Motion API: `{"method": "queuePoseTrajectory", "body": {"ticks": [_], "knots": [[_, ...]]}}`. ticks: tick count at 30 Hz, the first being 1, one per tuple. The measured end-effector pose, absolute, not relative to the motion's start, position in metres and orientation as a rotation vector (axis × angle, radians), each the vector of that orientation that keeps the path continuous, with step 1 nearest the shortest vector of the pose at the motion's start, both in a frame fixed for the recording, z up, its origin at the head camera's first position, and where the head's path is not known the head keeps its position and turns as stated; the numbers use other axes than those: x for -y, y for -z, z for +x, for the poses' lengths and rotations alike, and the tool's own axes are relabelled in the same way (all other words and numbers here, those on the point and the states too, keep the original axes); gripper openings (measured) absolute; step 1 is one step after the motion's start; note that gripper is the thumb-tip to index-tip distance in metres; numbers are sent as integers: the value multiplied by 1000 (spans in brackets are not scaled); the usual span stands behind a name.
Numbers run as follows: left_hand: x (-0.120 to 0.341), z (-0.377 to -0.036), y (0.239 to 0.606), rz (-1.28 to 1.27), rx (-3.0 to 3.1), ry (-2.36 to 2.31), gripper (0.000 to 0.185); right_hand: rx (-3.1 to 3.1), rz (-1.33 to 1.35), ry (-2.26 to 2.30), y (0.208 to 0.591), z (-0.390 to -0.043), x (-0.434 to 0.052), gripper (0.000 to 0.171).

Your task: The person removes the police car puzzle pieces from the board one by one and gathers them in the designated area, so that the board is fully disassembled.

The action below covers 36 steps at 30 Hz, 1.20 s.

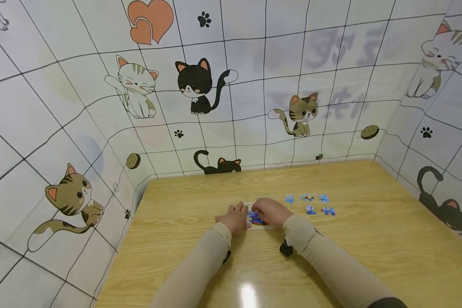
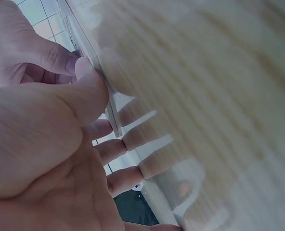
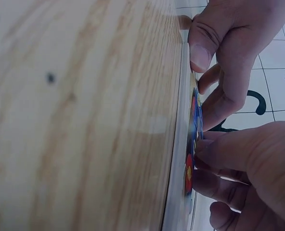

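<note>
- Puzzle board (image 1: 259, 220) lies mid-table, covered by left hand (image 1: 235, 217) and right hand (image 1: 271, 211).
- Five loose blue pieces (image 1: 309, 204) are spread just beside it, toward the table (image 1: 369, 239)'s right edge.

Wooden table (image 1: 369, 239) with light grain and a glare spot near its front edge. Walls (image 1: 42, 128) on three sides carry a white tile-pattern covering printed with cartoon cats, paw prints, yarn balls and an orange heart pair (image 1: 150, 20); a black cat (image 1: 197, 85) sits at upper centre, a tabby (image 1: 302, 113) to its right, and another tabby (image 1: 71, 201) low on the left wall.
</note>
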<state>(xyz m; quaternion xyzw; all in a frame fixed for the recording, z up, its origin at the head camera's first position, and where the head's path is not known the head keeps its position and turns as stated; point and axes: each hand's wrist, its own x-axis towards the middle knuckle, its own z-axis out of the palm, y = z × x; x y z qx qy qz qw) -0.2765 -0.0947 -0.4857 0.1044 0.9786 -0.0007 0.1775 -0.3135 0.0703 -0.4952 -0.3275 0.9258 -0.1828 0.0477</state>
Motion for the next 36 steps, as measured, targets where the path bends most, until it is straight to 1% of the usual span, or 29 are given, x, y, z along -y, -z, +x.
{"method": "queuePoseTrajectory", "body": {"ticks": [6,10,13,21,31,36], "knots": [[94,-282,490,272,-2763,-3,73,-2833,-954,598,494,-310,-68,21],[92,-285,490,260,-2762,-25,71,-2847,-946,599,496,-310,-67,21],[87,-283,483,247,-2752,-37,68,-2851,-965,603,497,-310,-67,21],[77,-278,467,162,-2711,-122,69,-2873,-1006,581,498,-310,-67,19],[90,-284,481,232,-2761,-144,71,-2877,-992,617,500,-308,-69,19],[92,-283,478,217,-2768,-196,68,-2894,-1001,618,501,-308,-69,16]]}}
